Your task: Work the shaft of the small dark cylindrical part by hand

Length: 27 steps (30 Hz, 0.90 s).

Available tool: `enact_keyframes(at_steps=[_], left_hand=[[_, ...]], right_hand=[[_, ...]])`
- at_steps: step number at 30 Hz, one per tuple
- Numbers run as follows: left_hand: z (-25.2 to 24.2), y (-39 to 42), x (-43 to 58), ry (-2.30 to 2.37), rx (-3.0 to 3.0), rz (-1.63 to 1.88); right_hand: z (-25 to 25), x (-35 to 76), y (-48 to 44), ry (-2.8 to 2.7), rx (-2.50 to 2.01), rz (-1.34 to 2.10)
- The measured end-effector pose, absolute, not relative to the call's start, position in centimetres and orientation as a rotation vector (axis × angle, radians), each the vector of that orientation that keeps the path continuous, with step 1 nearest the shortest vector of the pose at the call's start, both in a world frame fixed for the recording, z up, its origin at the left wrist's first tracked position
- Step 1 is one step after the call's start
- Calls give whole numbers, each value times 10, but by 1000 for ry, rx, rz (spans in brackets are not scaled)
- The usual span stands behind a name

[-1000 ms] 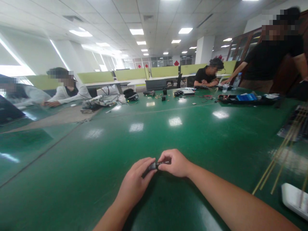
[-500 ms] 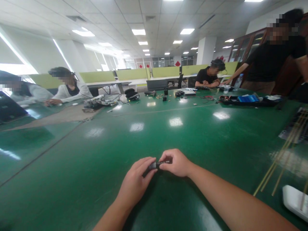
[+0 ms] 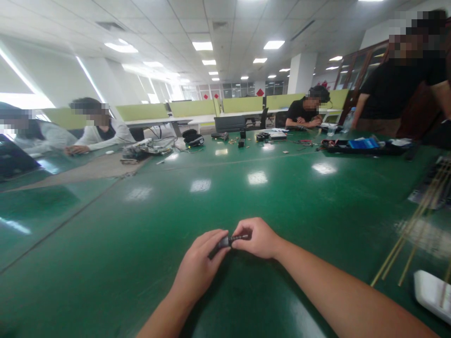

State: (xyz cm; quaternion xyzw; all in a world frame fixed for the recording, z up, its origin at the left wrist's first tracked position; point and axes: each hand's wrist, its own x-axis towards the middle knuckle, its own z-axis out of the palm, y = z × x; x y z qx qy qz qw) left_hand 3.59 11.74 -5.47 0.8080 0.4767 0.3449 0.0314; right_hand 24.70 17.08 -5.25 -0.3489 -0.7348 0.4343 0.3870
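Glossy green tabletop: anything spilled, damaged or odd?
A pale, mottled patch on the glossy green tabletop, at right near the thin tan sticks, interrupts the green finish. Wear, residue or glare: can't tell.

Grey and black on the small held piece (image 3: 223,242), with alternating dark and pale bands along its thin end (image 3: 239,238). Glossy deep green across the tabletop (image 3: 285,204), dotted with white reflections (image 3: 257,178) and interrupted by a beige-brown patch (image 3: 93,170) toward the left. Straw yellow for the thin sticks (image 3: 429,192) at right, plain white for the dish (image 3: 427,293) near them. Black for the long tray (image 3: 369,151), bright blue for the item (image 3: 363,143) inside it. Solid black on the pouch (image 3: 193,139) and the standing co-worker's shirt (image 3: 389,89); white on a seated co-worker's sleeve (image 3: 120,134) at left. Yellow-green along the partitions (image 3: 243,103), red on the diamond-shaped decoration (image 3: 260,92) beyond, reddish brown on the cabinet (image 3: 356,70), off-white on the ceiling (image 3: 158,28).
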Motion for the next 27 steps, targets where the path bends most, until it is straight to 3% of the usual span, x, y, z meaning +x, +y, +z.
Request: enact_keyframes(at_steps=[27], left_hand=[[-54,116,34,1499,2508,1032]], right_hand=[[-57,246,172,-1812,-862,1168]])
